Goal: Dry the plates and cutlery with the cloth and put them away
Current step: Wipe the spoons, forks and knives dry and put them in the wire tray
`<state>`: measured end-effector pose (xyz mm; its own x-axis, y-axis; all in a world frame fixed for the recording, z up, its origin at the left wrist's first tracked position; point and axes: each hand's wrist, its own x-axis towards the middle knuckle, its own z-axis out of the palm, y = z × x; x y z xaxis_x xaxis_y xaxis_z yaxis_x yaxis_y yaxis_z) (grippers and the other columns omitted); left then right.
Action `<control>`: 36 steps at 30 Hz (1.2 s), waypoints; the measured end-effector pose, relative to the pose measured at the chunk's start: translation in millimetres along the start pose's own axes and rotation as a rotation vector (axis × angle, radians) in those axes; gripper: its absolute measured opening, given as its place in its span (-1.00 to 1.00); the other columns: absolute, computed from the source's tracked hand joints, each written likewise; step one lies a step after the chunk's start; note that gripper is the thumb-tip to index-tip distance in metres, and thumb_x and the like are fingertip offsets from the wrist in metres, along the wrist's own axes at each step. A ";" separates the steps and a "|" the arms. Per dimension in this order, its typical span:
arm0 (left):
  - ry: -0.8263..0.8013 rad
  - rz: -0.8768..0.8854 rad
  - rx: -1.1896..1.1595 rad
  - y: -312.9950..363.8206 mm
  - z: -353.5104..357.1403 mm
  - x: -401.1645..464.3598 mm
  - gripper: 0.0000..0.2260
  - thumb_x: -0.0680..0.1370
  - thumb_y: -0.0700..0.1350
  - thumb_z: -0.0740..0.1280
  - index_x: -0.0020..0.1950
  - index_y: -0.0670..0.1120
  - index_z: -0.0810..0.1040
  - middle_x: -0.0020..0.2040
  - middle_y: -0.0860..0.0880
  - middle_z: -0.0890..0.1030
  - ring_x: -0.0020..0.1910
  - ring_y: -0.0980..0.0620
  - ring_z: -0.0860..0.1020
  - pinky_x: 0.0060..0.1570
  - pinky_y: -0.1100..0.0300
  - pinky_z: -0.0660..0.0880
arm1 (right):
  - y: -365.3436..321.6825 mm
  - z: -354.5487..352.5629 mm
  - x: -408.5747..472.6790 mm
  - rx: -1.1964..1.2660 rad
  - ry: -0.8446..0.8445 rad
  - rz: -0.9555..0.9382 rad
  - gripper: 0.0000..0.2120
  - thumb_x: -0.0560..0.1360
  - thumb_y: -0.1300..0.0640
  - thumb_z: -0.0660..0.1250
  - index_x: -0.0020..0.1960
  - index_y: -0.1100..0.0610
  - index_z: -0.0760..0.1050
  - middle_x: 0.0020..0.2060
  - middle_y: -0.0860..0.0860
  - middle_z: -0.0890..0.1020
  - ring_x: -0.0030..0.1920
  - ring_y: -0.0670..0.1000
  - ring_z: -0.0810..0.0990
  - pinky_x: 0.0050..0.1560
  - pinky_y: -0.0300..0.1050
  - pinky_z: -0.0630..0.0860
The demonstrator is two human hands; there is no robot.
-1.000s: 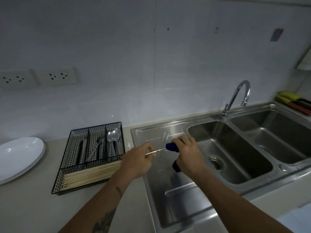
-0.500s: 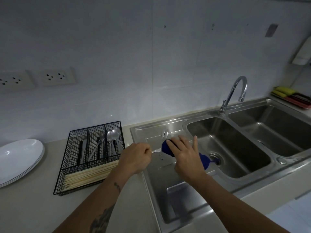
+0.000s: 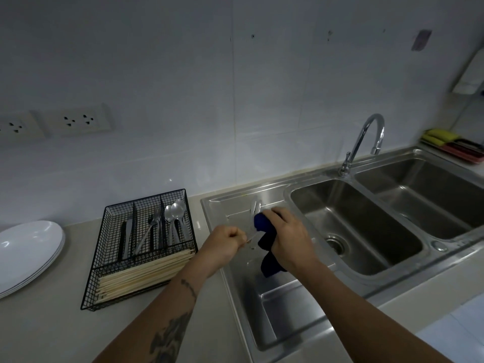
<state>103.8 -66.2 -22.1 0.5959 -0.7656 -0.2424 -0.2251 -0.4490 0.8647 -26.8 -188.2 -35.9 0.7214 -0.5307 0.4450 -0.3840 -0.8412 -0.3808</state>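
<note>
Drying cutlery over the sink drainboard (image 3: 235, 260).
Left hand (image 3: 222, 243) fisted round a thin metal utensil (image 3: 251, 236); right hand (image 3: 288, 237) gripping the blue cloth (image 3: 264, 231) wrapped round its far end.

Brushed steel sink (image 3: 262, 297), black wire-mesh tray (image 3: 104, 263), glossy white plates (image 3: 28, 252)
</note>
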 end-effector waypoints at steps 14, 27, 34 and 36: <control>0.301 0.070 -0.268 39.2 15.0 28.3 -0.90 0.49 -0.16 0.29 -0.05 0.02 0.50 -0.14 -0.12 0.65 -0.17 -0.11 0.68 -0.11 -0.13 0.65 | -20.8 -21.7 16.7 0.268 -0.021 0.265 -0.51 0.32 0.45 0.19 0.15 0.11 0.57 0.01 0.02 0.56 -0.02 -0.02 0.50 -0.02 -0.29 0.35; 0.466 -0.167 -0.939 40.9 6.5 24.4 -0.95 0.52 -0.31 0.30 -0.09 -0.22 0.56 -0.26 -0.14 0.54 -0.28 -0.03 0.55 -0.17 0.09 0.63 | -23.1 -5.1 8.4 -0.220 -0.115 0.114 -0.44 0.35 0.27 0.32 0.33 0.02 0.41 0.31 0.00 0.45 0.37 0.09 0.32 0.39 0.28 0.13; 0.383 -0.228 -1.143 36.9 -2.4 23.1 -0.88 0.56 -0.34 0.22 -0.15 -0.23 0.51 -0.19 -0.14 0.51 -0.19 -0.06 0.54 0.00 0.04 0.62 | -19.2 -0.1 7.9 -0.323 -0.122 0.038 -0.41 0.25 0.21 0.44 0.28 0.07 0.46 0.15 0.05 0.55 0.19 0.16 0.49 0.32 0.38 0.25; 0.326 -0.215 -1.161 36.7 -2.6 21.5 -0.85 0.57 -0.34 0.21 -0.16 -0.23 0.52 -0.17 -0.15 0.52 -0.17 -0.07 0.54 0.05 0.01 0.61 | -16.1 1.5 10.3 -0.321 -0.115 0.012 -0.46 0.27 0.17 0.42 0.25 0.09 0.47 0.07 0.05 0.56 0.06 0.14 0.52 0.25 0.23 0.37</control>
<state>110.4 -98.0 5.6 0.7389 -0.5007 -0.4510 0.6231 0.2529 0.7401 -12.3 -180.0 -26.4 0.7688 -0.5411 0.3407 -0.5416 -0.8343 -0.1029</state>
